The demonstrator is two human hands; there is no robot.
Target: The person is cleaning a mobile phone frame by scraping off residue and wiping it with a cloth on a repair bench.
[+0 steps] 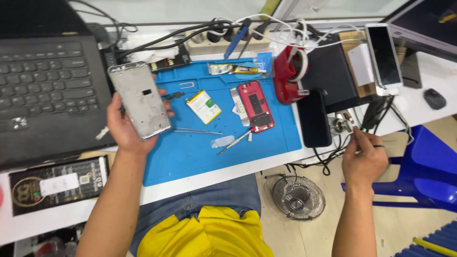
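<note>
Holding a bare silver metal phone frame upright, the left hand has its grip closed around the frame's lower edge, above the blue rubber work mat. A red phone back with loose small parts lies mid-mat on the white surface. Right hand: fingers pinched on thin black cables at the edge. Risk, as judged: tugging the cables could drag the black phone off; one-handed frame could slip.

bare blue mat lies open between tweezers and table edge; tangled cables crowd the right.
</note>
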